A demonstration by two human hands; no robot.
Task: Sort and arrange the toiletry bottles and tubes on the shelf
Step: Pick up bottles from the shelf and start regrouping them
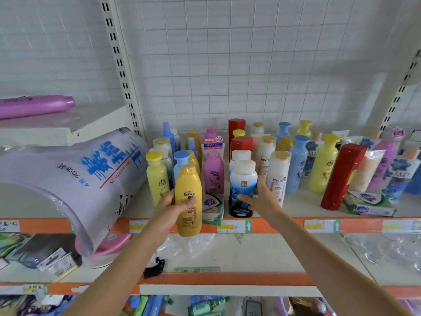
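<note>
Now left hand (pixel 169 205) grips one golden bottle (pixel 188 199), right hand (pixel 257 197) one blue-white bottle (pixel 242 190).

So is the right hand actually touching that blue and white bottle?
Touching. The head view shows the right hand with thumb and fingers wrapped around the blue and white bottle.

Shelf (pixel 284 221) crowded with upright bottles in rows, back to front. Left hand (pixel 169 205) holds Rejoice bottle (pixel 188 201) out in front of shelf edge, left of centre. Right hand (pixel 259 197) grips bottle with dark base (pixel 242 190), standing at shelf front, centre. Soap pack (pixel 213 208) lies between these two bottles. Pantene bottle (pixel 278 176) stands just right of right hand. Tall leaning canister (pixel 341 176) further right, boxed soap (pixel 369 205) lying just right of its foot. Large bag (pixel 68 179) slumps at shelf's left end, overhanging lower shelf (pixel 250 254). Tube (pixel 36 106) lies on raised ledge, upper left.
</note>
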